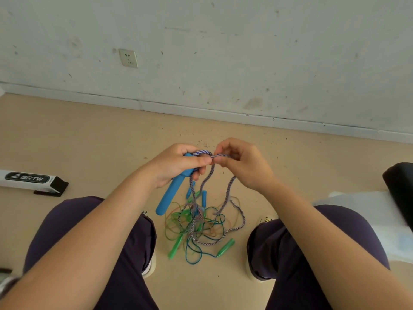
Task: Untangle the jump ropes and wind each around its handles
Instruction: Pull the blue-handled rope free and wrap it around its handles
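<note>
Gripping the blue handle (172, 193) steadies it in the left hand (176, 164) while the striped braided rope (210, 175), trailing into the floor tangle (201, 224), is being pinched by the right hand (243, 164) for winding.

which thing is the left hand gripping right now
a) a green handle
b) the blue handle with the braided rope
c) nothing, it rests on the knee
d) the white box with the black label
b: the left hand grips the blue handle, with the braided rope looped at its top, where the right hand pinches the rope.
</note>
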`<state>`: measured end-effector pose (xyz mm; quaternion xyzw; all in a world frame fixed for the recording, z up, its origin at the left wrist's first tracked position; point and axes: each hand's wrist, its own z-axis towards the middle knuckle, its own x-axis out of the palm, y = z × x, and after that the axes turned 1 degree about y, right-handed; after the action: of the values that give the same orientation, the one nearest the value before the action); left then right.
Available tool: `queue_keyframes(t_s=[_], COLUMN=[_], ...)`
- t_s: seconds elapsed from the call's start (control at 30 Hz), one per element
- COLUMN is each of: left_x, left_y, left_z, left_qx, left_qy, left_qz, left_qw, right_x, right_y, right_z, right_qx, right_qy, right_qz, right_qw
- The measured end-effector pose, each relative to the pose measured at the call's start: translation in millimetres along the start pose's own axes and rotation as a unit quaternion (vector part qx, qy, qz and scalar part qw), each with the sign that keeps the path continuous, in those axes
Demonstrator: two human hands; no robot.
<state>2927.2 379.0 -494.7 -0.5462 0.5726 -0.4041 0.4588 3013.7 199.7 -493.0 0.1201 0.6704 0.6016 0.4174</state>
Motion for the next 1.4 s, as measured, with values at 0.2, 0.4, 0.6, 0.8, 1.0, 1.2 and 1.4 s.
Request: queue_keyframes(t_s=[0.2, 0.4, 0.6, 0.8, 1.0, 1.2, 1.4], left_x=[-19.0, -12.4, -3.0, -14.2, -14.9, -1.2, -7.2], left_y=[1.4, 4.0, 3.0, 1.6, -1.2, -0.7, -1.2], left_z=[-0.2, -1.9, -0.2, -0.5, -5.2, -4.6, -5.9], left_qx=[-0.024, -0.013, -0.009, -0.034, -0.018, -0.007, 0.009], left_qy=[-0.019, -0.024, 0.011, -0.006, -0.036, 0.004, -0.011], left_qz=[0.026, 0.016, 0.024, 0.057, 0.033, 0.018, 0.017], left_qw=[0.999, 0.999, 1.000, 0.998, 0.999, 1.000, 1.000], right_x=[-27.3, -24.5, 1.1, -18.7, -25.0, 0.3, -20.1], right_y=[-1.8, -1.8, 0.9, 0.0, -1.1, -6.1, -4.7], right_z=[3.4, -0.9, -2.7, 3.9, 1.6, -1.9, 3.5], right_qx=[0.017, 0.042, 0.023, 0.033, 0.039, 0.033, 0.034], right_qy=[-0.215, -0.059, 0.040, -0.113, -0.123, 0.082, -0.079], right_qz=[0.042, 0.063, 0.029, -0.003, 0.059, 0.064, 0.101], right_qw=[0.976, 0.995, 0.999, 0.993, 0.990, 0.994, 0.991])
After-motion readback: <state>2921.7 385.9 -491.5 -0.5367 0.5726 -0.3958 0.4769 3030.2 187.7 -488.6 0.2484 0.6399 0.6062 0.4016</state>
